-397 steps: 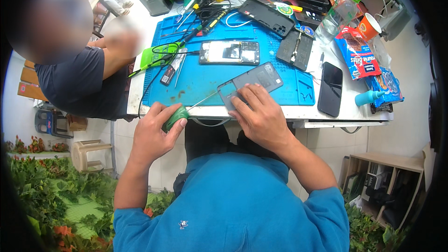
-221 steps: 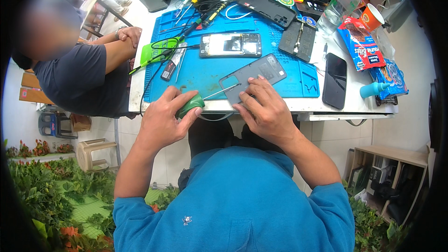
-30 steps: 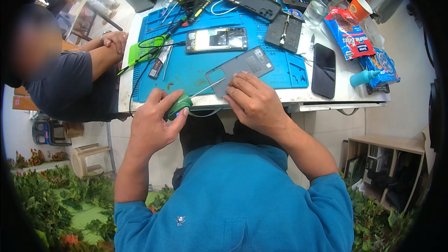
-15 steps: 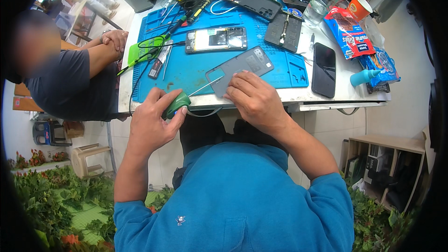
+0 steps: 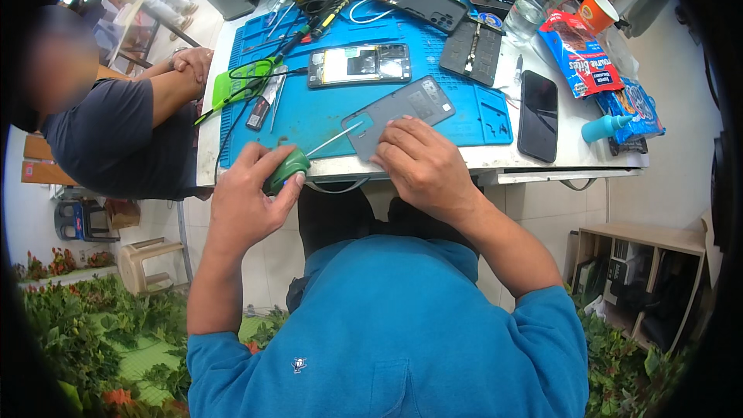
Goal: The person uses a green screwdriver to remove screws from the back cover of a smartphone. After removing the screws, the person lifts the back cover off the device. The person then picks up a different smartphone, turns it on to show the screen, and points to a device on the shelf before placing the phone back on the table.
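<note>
My left hand is closed round the green handle of a tool with a thin metal shaft, whose tip lies at the lower-left part of a grey phone back cover, by its camera cutout. My right hand holds that cover at its lower edge with bent fingers. The cover rests on a blue silicone mat. Above it lies an opened phone with a cable at its left end. A dark phone lies to the right.
A co-worker sits at left with hands clasped. Wires, green-and-black tools, phone parts, a bottle, an orange cup, snack bags and a teal dropper bottle crowd the white bench. A shelf unit stands lower right.
Over the last second my left hand and the tool have shifted slightly up and left, the shaft's tip with them. My right hand has stayed on the cover almost unmoved.
</note>
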The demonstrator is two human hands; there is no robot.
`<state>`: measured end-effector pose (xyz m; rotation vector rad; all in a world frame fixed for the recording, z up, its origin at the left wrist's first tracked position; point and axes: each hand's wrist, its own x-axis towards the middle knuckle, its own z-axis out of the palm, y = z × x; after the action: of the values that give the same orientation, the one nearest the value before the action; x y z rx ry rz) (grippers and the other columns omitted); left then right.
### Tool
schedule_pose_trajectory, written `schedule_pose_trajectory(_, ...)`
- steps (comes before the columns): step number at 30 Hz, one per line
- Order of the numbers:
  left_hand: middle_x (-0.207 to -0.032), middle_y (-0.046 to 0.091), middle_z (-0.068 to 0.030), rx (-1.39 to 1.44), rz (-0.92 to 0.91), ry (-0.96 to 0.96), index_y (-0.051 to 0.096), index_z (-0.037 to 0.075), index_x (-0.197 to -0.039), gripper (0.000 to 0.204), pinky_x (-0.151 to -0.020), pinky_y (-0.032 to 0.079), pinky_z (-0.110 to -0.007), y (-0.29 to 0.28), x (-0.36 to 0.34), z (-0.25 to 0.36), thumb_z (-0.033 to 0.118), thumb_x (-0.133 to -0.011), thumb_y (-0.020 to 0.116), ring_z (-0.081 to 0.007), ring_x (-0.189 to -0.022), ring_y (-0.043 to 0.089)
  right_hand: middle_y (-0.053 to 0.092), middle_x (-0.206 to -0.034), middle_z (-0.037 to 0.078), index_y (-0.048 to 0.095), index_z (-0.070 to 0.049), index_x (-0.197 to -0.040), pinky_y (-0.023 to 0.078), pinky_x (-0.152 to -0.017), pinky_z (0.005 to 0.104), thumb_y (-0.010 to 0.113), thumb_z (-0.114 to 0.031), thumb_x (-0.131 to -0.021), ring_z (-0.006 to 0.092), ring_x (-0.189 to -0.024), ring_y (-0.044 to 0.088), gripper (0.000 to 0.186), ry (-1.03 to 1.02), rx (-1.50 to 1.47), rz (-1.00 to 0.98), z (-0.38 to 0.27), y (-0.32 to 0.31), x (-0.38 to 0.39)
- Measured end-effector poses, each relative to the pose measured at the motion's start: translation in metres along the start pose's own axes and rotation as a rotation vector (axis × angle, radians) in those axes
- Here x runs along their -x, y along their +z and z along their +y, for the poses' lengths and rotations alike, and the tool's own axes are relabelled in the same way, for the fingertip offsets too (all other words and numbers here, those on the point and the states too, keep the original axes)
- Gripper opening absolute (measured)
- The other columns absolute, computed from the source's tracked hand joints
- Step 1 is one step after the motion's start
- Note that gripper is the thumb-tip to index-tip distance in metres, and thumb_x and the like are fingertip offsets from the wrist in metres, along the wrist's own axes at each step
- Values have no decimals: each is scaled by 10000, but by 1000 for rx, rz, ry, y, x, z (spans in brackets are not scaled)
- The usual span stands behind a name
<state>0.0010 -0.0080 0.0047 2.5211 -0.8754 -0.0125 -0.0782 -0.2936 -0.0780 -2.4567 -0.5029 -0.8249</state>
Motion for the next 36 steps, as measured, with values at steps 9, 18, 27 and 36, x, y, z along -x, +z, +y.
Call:
schedule_pose_trajectory(9, -1018, 683, -138, -7, -10, 44, 814, 103, -1311, 394, -726, 592, -428, -8, 8, -10, 240, -943, 849, -335, -805, 729, 756, -1188, 146, 756, 5, -1109, 593, -1079, 478, 851, -90, -908, 348, -1182, 725, 241, -2, 7, -17, -4, -2, -4)
schedule_pose_trajectory(18, -1004, 683, -152, -6, -62, 60, 811, 77, -1330, 424, -767, 582, -407, -9, 2, -11, 219, -932, 845, -318, -852, 713, 763, -1145, 130, 760, 4, -1066, 604, -1044, 464, 860, -82, -896, 350, -1164, 731, 215, -12, 24, -1, -2, 1, -2)
schedule_pose_trajectory(27, -1033, 699, -140, 7, -45, 97, 827, 104, -1292, 406, -740, 594, -427, -10, -7, -19, 261, -919, 858, -343, -832, 737, 782, -1130, 122, 763, -4, -1034, 610, -1078, 475, 870, -91, -889, 338, -1164, 752, 201, -12, 50, 10, -3, 2, -2)
schedule_pose_trajectory(36, -1032, 701, -139, -14, -82, 121, 828, 107, -1292, 418, -740, 597, -428, -12, -15, -25, 280, -914, 864, -342, -823, 743, 787, -1133, 122, 766, -7, -1026, 614, -1095, 494, 870, -88, -890, 332, -1158, 762, 190, -9, 54, 12, -2, 4, -1)
